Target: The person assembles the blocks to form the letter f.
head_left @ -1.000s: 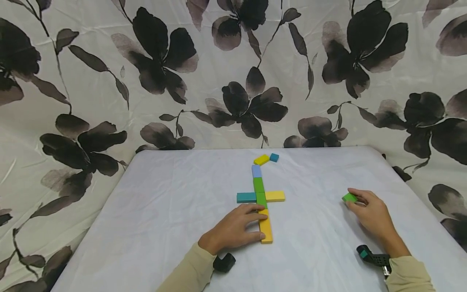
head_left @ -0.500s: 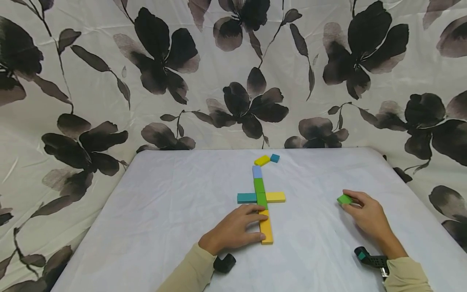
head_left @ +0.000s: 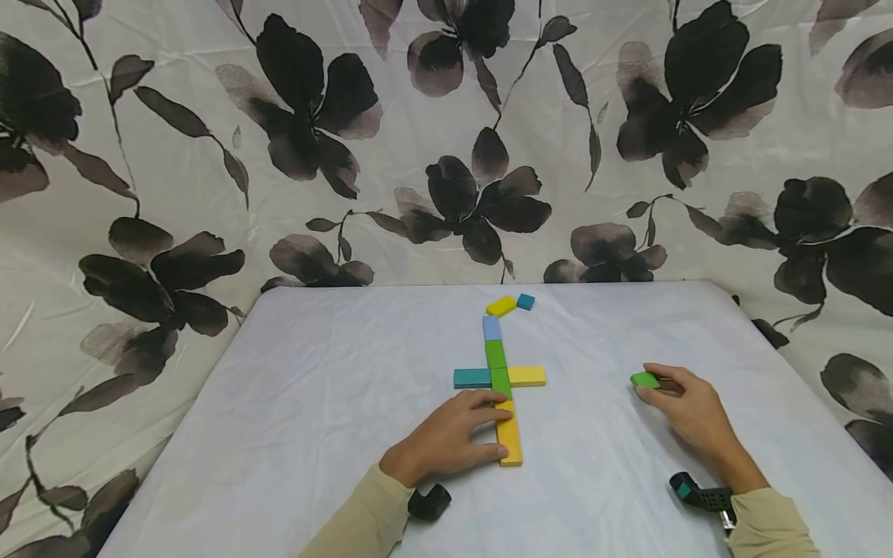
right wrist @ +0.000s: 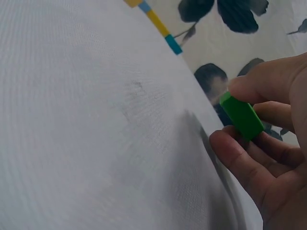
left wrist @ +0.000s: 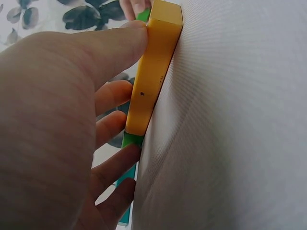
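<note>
My left hand rests on an orange block, the near end of a block row. Its thumb and fingertips touch this block, and in the left wrist view its fingers lie spread along the row's side. Farther up the row come two green blocks and a light blue block. A teal block and a yellow block stick out sideways like a cross. To the right, my right hand pinches a small green block between thumb and fingers, held above the cloth.
Beyond the row's far end lie a tilted yellow block and a small blue block. The white tablecloth reaches back to a floral curtain.
My right hand has moved a little to the left with the small green block. The left hand and the block row stay where they were.
</note>
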The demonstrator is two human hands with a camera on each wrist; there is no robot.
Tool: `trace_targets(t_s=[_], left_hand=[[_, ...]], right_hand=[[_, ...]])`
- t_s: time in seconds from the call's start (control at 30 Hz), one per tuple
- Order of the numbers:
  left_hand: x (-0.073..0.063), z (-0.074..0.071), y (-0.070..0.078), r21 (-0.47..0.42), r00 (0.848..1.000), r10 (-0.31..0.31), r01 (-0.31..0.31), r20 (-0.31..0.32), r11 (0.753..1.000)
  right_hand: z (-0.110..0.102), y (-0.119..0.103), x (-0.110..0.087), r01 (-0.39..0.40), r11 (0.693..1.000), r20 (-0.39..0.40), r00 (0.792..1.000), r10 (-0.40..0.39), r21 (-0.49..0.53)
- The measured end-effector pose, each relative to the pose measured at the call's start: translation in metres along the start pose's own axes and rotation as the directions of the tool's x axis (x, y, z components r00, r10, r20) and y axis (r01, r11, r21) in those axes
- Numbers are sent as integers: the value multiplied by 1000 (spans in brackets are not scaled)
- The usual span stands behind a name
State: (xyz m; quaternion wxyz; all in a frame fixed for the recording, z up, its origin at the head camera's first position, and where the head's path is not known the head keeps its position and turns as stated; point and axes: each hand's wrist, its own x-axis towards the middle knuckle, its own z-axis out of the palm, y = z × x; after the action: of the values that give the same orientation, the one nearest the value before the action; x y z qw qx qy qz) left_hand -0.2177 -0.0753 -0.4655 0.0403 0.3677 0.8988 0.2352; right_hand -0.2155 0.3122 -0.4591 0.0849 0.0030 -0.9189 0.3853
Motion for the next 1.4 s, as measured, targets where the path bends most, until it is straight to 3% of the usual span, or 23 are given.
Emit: trace_targets(t_s=[0.93, 1.2, 1.4], left_hand=[[1, 0, 0, -17, 1000, -14, 14, 9, 1000], [2, -1, 1, -20, 1000, -21, 21, 13, 1000], [2, 0, 1, -24, 1000, -22, 22, 16, 999]], right_hand=[[11, -4, 5, 6, 999, 35, 999, -8, 46], [15, -7, 13, -24, 998, 47, 999, 21, 62], [21, -12, 22, -58, 992, 99, 994, 47, 111]])
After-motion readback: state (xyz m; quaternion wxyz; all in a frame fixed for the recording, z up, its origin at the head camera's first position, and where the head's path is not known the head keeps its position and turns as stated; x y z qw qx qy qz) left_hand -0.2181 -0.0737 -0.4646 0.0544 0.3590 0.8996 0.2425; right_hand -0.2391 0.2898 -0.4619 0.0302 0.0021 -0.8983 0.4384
